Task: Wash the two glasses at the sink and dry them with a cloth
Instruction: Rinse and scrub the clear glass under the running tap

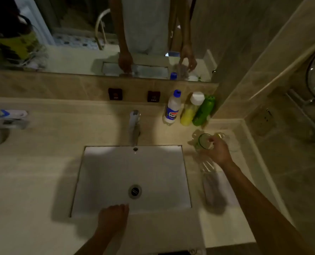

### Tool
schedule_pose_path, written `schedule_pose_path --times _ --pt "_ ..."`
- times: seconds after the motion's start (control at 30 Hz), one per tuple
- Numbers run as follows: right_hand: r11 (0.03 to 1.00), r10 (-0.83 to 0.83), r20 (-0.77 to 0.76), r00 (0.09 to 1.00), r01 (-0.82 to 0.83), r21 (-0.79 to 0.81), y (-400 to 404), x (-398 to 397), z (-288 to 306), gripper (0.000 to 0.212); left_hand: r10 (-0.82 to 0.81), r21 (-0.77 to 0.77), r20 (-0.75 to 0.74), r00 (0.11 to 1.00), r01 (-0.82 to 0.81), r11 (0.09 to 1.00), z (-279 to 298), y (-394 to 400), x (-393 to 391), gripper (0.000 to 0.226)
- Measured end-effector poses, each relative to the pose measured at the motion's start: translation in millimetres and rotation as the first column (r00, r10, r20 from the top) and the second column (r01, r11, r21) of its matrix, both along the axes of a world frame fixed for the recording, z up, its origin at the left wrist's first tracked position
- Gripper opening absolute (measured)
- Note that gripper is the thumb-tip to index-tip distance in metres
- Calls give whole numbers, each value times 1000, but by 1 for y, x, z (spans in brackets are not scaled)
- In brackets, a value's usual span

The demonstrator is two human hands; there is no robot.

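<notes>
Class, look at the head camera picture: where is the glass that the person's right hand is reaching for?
The glass stands on the counter right of the sink, just in front of the green bottle, with the right hand at its rim.

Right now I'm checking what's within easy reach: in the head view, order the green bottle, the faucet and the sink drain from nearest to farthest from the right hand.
1. Green bottle, just behind the right hand, against the corner wall.
2. Faucet, to the hand's left, behind the basin.
3. Sink drain, in the basin floor, closer to the left hand.
</notes>
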State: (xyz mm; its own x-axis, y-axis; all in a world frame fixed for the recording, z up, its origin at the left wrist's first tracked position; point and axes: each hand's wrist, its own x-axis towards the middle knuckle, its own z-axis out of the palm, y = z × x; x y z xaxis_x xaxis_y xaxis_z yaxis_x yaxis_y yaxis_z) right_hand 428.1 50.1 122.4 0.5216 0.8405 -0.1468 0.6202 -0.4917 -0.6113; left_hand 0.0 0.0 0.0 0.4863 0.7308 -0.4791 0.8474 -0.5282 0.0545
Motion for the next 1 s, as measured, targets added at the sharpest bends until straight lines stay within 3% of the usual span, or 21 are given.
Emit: schedule_pose_path --times 0.03,0.13,0.23,0.33,0.43,0.47,0.57,0.6,0.7,0.77,0.8,0.87,0.93,1.0 --pt "999 19 31 999 -20 29 6 5 1 71 80 -46 113 990 -75 996 2 0 1 12" --pt "991 97 110 989 -85 -107 23 15 2 94 47 -81 -14 999 -48 996 -6 -5 -1 34" --pt "956 177 148 973 -134 -262 36 24 -11 107 36 87 31 999 -39 995 -6 3 0 28" --pt "936 180 165 970 -117 -332 42 30 -22 107 46 -22 76 996 -44 999 -2 -2 -2 30" --pt "950 145 165 976 -90 -300 44 34 -25 102 98 153 199 975 -130 980 -9 -2 1 64" --pt "955 141 168 976 -90 -282 44 34 -24 100 144 141 207 968 -175 974 -7 -3 4 68" --pt "966 183 209 961 -136 -222 39 27 -18 97 354 -159 81 932 -339 927 4 8 12 45" --pt "968 198 212 957 -157 -195 36 21 -15 97 402 -189 37 915 -389 902 -2 10 11 42" --pt "966 250 133 959 -236 -108 27 0 -4 97 447 -387 -40 894 -426 818 -3 23 11 40" --pt "956 291 62 955 -288 -66 19 -18 4 96 560 -487 21 828 -480 729 5 37 20 33" --pt "950 310 38 950 -307 -57 15 -29 7 96 657 -532 59 751 -533 657 11 43 25 27" --pt "934 352 1 936 -351 -70 6 -54 12 95 832 -616 209 513 -592 520 26 53 36 28" --pt "910 399 -39 916 -401 -101 0 -81 14 100 852 -706 377 363 -482 518 47 59 48 25" --pt "887 429 -143 892 -446 -120 -3 -106 14 110 808 -738 512 291 -332 588 72 57 56 24"
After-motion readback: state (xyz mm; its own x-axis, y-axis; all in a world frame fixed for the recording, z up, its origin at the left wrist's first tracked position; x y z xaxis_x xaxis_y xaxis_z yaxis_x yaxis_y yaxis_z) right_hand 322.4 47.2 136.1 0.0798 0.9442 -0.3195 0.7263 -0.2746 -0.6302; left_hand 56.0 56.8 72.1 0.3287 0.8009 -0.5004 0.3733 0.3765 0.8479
